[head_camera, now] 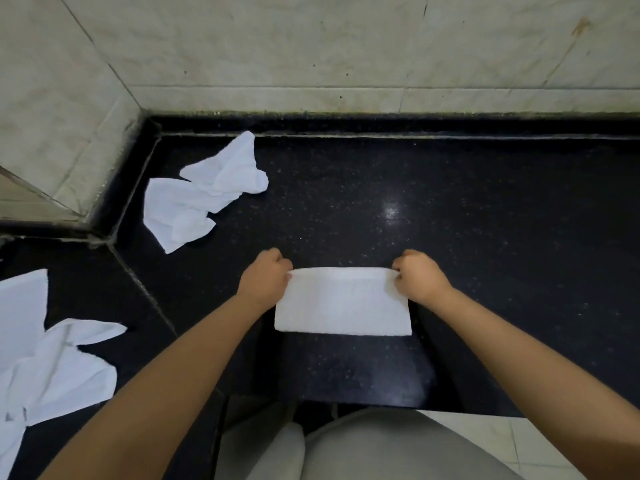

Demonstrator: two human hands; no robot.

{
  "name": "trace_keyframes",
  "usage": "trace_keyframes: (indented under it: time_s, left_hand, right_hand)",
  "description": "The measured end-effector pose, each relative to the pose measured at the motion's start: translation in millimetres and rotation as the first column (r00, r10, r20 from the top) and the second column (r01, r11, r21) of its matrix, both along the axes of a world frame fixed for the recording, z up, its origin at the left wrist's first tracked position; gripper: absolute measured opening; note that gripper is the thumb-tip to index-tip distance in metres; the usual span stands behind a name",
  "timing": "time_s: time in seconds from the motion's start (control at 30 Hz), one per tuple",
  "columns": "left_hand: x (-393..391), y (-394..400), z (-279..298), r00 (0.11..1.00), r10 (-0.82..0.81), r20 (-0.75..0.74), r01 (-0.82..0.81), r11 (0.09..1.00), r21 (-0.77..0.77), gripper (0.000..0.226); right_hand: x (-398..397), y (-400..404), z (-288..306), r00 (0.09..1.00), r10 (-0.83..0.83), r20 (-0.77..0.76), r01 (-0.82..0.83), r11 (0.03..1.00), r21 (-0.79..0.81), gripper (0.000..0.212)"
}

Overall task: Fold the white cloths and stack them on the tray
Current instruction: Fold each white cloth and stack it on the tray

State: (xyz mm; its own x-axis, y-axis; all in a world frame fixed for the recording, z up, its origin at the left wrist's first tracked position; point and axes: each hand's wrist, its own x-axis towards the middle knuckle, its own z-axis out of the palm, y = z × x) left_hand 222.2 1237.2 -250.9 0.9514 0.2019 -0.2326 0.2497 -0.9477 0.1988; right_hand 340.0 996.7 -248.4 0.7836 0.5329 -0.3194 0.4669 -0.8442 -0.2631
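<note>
Two hands at work over a black speckled counter (pixel 485 209), each curled into a loose fist. Left hand (pixel 265 277) pinching the upper left corner of a folded white cloth (pixel 341 301); right hand (pixel 419 277) pinching the upper right corner, fingers tucked around the top edge. Folded cloth stretched flat between them as a neat rectangle, hanging from that top edge toward the body, lower edge straight and free, just inside the near edge of the counter. Cannot tell whether the lower part rests on the counter or hangs just above it. Both bare forearms reaching in from the bottom corners of the view.

Outward from the hands: at ten o'clock, well apart from the held piece, a crumpled white cloth (pixel 204 195) lying in a loose heap near the inner corner of the counter. At eight o'clock, on the side run of the counter, a second rumpled heap of white cloths (pixel 59 362), spread out and partly cut off by the left edge of the view. At twelve o'clock, a pale tiled wall (pixel 346 46) rising behind the counter, stained along its lower joint, with a second tiled face turning the corner at eleven o'clock. At six o'clock, light grey clothing (pixel 374 448) of the person, pale floor tiles (pixel 495 441) showing beside it.
</note>
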Motion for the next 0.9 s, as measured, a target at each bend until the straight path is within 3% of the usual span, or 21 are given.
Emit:
trace_keyframes:
  time_s: [0.1, 0.17, 0.27, 0.33, 0.4, 0.47, 0.53, 0.63, 0.7, 0.77, 0.83, 0.9]
  left_hand:
    - [9.0, 15.0, 40.7, 0.974, -0.033, 0.222, 0.049, 0.997, -0.067, 0.018]
    - [13.0, 22.6, 67.1, 0.908, -0.132, 0.399, 0.158, 0.987, -0.032, 0.012]
    - [6.6, 24.4, 74.1, 0.847, -0.282, 0.450, 0.279, 0.957, 0.076, 0.021]
    - [-3.4, 19.1, 54.8, 0.844, -0.366, 0.391, 0.354, 0.929, 0.106, 0.024]
    - [-17.1, 10.3, 22.8, 0.862, -0.468, 0.196, 0.448, 0.883, 0.140, 0.020]
    - [-34.2, -0.4, -6.6, 0.860, -0.509, -0.042, 0.510, 0.851, 0.122, 0.023]
    - [-49.8, -0.4, -23.3, 0.843, -0.531, -0.085, 0.537, 0.833, 0.131, 0.035]
    - [-48.9, 6.6, -28.6, 0.869, -0.478, 0.130, 0.455, 0.874, 0.173, 0.041]
    - [-35.2, 2.6, -24.8, 0.907, -0.377, 0.185, 0.348, 0.922, 0.172, 0.041]
    - [-19.6, -10.4, -22.1, 0.969, -0.201, 0.146, 0.193, 0.979, 0.068, 0.044]
    - [-12.5, -23.9, -25.3, 0.999, -0.049, -0.005, 0.049, 0.999, -0.017, 0.056]
    - [-11.8, -32.6, -36.4, 0.995, 0.026, -0.100, -0.026, 1.000, 0.004, 0.065]
  right_hand:
    - [11.5, -5.7, 36.8, 0.980, -0.048, 0.194, 0.001, 0.972, 0.236, 0.021]
    - [12.7, -11.6, 58.8, 0.926, -0.114, 0.359, -0.047, 0.911, 0.411, 0.024]
    - [4.1, -22.4, 59.4, 0.865, -0.143, 0.481, -0.134, 0.858, 0.497, 0.026]
    - [-10.4, -29.3, 37.6, 0.873, -0.136, 0.469, -0.107, 0.884, 0.456, 0.024]
    - [-31.7, -36.6, 5.8, 0.907, -0.112, 0.407, -0.041, 0.936, 0.350, 0.017]
    - [-54.9, -44.1, -24.2, 0.957, -0.087, 0.276, 0.028, 0.977, 0.213, 0.014]
    - [-69.2, -50.5, -38.9, 0.981, -0.130, 0.146, 0.105, 0.980, 0.170, 0.023]
    - [-71.6, -48.4, -28.3, 0.940, -0.319, 0.122, 0.283, 0.927, 0.245, 0.020]
    - [-66.1, -38.1, -18.8, 0.880, -0.468, 0.080, 0.445, 0.872, 0.206, 0.030]
    - [-59.7, -26.9, -15.2, 0.836, -0.548, 0.033, 0.545, 0.835, 0.077, 0.037]
    - [-57.2, -15.9, -14.8, 0.817, -0.576, 0.018, 0.576, 0.817, -0.023, 0.036]
    - [-55.7, -7.1, -16.6, 0.803, -0.596, 0.009, 0.595, 0.801, -0.068, 0.032]
